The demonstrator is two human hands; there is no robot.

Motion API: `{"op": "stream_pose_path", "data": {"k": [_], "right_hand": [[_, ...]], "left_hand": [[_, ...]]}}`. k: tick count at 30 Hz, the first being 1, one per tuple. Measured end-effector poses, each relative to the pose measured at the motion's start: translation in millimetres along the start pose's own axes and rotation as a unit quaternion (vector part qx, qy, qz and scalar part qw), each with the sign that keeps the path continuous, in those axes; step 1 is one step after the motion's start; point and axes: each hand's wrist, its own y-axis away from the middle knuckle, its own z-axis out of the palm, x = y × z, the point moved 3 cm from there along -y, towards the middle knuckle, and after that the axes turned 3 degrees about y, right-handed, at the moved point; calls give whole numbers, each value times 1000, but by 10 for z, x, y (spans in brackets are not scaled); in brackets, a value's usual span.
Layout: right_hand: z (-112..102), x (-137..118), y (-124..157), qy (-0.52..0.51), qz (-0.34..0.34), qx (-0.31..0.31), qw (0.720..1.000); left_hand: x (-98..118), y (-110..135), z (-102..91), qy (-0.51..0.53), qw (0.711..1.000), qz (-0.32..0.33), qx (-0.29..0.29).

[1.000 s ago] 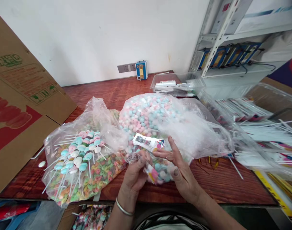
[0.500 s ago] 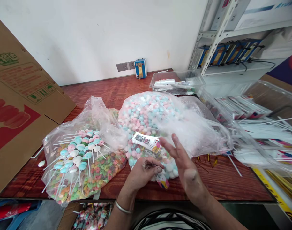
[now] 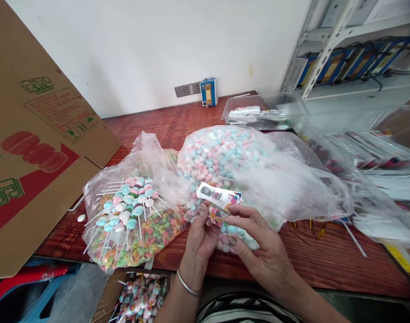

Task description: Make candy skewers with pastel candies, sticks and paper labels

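Note:
My left hand (image 3: 200, 240) pinches a small clear plastic bag (image 3: 216, 213) with a colourful print. My right hand (image 3: 263, 244) is close on its right, fingers apart and curved towards it; whether a fingertip touches the bag cannot be made out. Just beyond lies a stack of white printed packets (image 3: 213, 193), on a large clear bag of pink, blue and white round candies (image 3: 208, 154). To the left, stick candies with pastel discs (image 3: 124, 211) lie on a clear bag of coloured ring-shaped pieces (image 3: 157, 237).
A cardboard box (image 3: 50, 134) stands at the left. Clear bins (image 3: 265, 105) with packets and white sticks (image 3: 386, 184) fill the right side. Below the table edge, an open carton holds wrapped candies (image 3: 142, 296). A blue device (image 3: 209, 92) sits by the wall.
My left hand has turned and lifted the small bag towards the packet stack. My right hand, raised with fingers spread before, has lowered beside it. The view has shifted left.

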Motion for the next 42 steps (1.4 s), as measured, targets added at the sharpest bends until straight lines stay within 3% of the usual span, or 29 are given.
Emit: {"op": "stream_pose_path", "data": {"k": [3, 10, 15, 18, 24, 28, 30, 33, 36, 39, 42], "right_hand": [[66, 8, -32, 46, -2, -3, 999], [85, 44, -135, 62, 0, 2, 998], [121, -73, -215, 12, -22, -37, 999], [149, -153, -246, -18, -29, -53, 998], [153, -295, -284, -56, -37, -60, 996], [249, -302, -419, -67, -22, -48, 996], [424, -288, -548, -50, 0, -72, 996], [865, -307, -784, -3, 8, -178, 984], [1358, -335, -1054, 124, 2, -236, 964], [1790, -311, -1307, 223, 18, -268, 937], [2037, -254, -1469, 247, 29, -277, 928]], "left_hand": [[-10, 40, -3, -36, 999, 16, -1], [47, 92, 0, -127, 988, 17, -90], [64, 69, -121, -78, 995, -36, -40], [95, 76, -146, -38, 997, -43, -47], [251, 180, -116, 12, 998, -1, -69], [498, 451, -116, -2, 994, 41, -103], [678, 655, -165, -7, 990, 81, -118], [963, 964, -343, -3, 982, 150, -117], [1202, 1194, -609, 15, 973, 213, -89], [1349, 1308, -854, 21, 968, 243, -55], [1434, 1324, -983, 26, 964, 261, -39]]}}
